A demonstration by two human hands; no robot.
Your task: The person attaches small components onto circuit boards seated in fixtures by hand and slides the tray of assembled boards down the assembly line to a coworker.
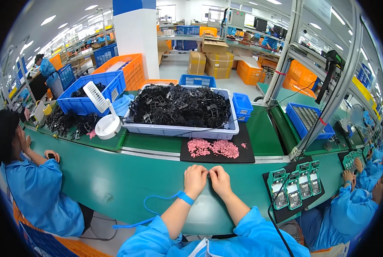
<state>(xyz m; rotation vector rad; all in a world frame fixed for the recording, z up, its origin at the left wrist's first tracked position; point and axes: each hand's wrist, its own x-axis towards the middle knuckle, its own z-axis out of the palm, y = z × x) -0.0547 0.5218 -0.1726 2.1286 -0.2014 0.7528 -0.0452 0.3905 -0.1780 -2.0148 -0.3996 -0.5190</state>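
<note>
Side by side over the green worktop [136,173], my left hand [195,180] and my right hand [219,179] meet at the fingertips. Both have their fingers closed and pinched together; whatever is between them is too small or hidden to name. A blue wrist strap [185,197] with a cord is around my left wrist. Just beyond my hands, two heaps of small pink parts [225,148] lie on a black mat [247,155]. Behind them stands a pale tray [178,130] piled with black plastic parts [178,107].
A white fan [109,127] and a blue crate [91,96] stand at the left. Several green-framed circuit units [293,190] lie on a black mat at the right, with a black cable [270,210] across it. Co-workers sit on both sides. A metal post [285,55] rises at the right.
</note>
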